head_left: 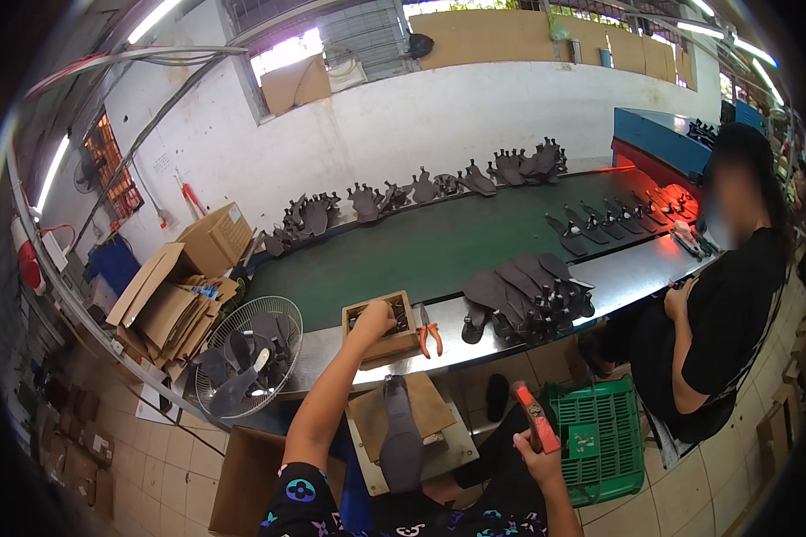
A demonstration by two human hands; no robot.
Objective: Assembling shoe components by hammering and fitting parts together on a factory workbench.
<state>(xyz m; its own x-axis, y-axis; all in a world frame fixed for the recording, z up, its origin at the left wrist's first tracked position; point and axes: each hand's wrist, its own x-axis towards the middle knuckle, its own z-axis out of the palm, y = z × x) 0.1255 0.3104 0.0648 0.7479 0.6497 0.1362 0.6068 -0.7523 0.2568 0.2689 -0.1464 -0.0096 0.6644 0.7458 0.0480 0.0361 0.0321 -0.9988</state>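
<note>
My left hand (373, 319) reaches forward into a small wooden box (385, 345) on the metal edge of the conveyor table; its fingers are inside the box and hidden. My right hand (539, 465) holds a hammer with a red handle (535, 417) upright near my lap. A dark shoe sole (401, 437) lies on a small work stand (446, 455) in front of me. Orange-handled pliers (431, 333) lie just right of the box.
A green conveyor belt (439, 246) carries rows of dark sandal parts. A stack of soles (528, 291) sits near its front edge. Another person in black (725, 304) sits at the right. A green crate (600, 430), a fan (246, 356) and cardboard boxes (197, 268) stand around.
</note>
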